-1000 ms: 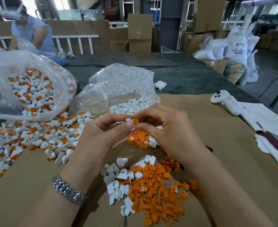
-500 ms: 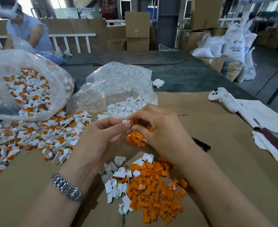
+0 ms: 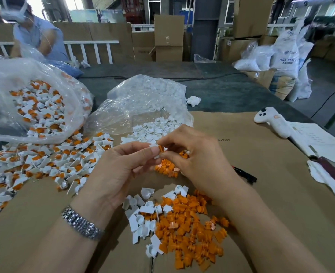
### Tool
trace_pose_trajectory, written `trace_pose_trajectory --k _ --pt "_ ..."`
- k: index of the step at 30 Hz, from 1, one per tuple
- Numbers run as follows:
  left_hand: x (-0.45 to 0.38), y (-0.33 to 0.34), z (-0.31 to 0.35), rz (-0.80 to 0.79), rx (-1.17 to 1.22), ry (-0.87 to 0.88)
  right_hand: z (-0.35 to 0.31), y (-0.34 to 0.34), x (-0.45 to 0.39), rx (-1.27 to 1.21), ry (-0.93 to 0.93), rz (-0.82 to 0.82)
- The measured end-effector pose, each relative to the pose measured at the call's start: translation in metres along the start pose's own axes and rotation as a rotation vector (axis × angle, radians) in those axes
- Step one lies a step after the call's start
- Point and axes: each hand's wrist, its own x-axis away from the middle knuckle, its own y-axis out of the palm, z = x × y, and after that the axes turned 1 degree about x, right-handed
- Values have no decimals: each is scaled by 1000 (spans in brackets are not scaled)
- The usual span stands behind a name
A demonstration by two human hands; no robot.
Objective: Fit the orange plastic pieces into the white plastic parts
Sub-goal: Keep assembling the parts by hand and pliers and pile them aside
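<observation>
Up close over the counter [image 3: 261, 154], our left hand [image 3: 115, 170] pinches a white part [image 3: 155, 152] between thumb and forefinger, while our right hand [image 3: 198, 154] pinches an orange piece [image 3: 161, 148] and holds it against that part; both hands have their fingers curled tight around these small items, raised just above the cardboard. Below our wrists lies a loose heap of orange pieces [image 3: 190, 233], with a smaller cluster of white parts [image 3: 143, 215] touching its left edge. A second small clump of orange pieces [image 3: 165, 169] sits just under our hands. To our left, assembled white-and-orange units [image 3: 44, 160] spread across the cardboard and spill from a clear bag [image 3: 24, 95]. Behind our hands, another clear bag [image 3: 143, 101] holds plain white parts, some scattered at its mouth. A metal watch [image 3: 82, 223] circles our left wrist. On the right rest a white controller [image 3: 273, 123] and an open notebook [image 3: 316, 142]. Another person [image 3: 34, 34] works at the far left.
</observation>
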Motion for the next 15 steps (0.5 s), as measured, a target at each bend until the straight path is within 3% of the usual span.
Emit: trace_pose_trajectory --k 5,8,10,13,15 --pt "0 -1 0 8 -6 -1 -1 -1 -1 32 15 -27" --pt "-3 -4 1 62 15 45 14 -16 -4 92 187 -13" --pt "-5 -8 3 96 40 66 33 -30 -3 268 378 -29" --pt "-6 -11 2 126 66 74 54 -34 2 375 679 -255" --pt "-6 -12 2 128 61 78 56 -28 4 395 724 -376"
